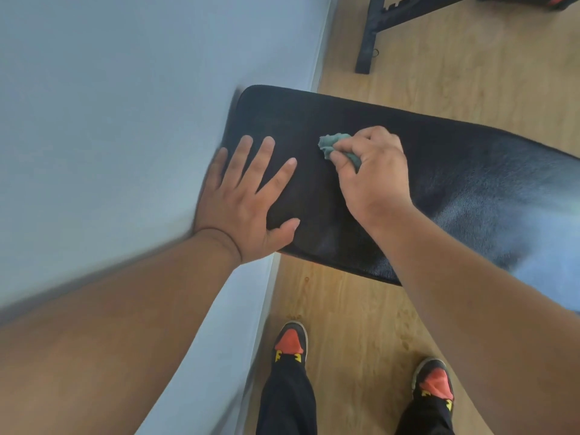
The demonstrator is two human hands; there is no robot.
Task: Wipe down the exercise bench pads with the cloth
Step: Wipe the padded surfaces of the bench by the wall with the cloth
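Note:
A black padded bench pad (455, 171) runs from the wall at the left out to the right edge of the head view. My left hand (248, 202) lies flat on the pad's left end, fingers spread and straight. My right hand (373, 174) grips a small bunched teal cloth (332, 144) and holds it against the pad near its middle. Most of the cloth is hidden under my fingers; only a crumpled edge shows. The pad's right part shines with a pale glare.
A pale blue wall (125, 120) stands tight against the pad's left end. Wooden floor (361, 324) lies below, with my two shoes (290, 340) on it. A black metal frame (373, 32) of other equipment stands at the top right.

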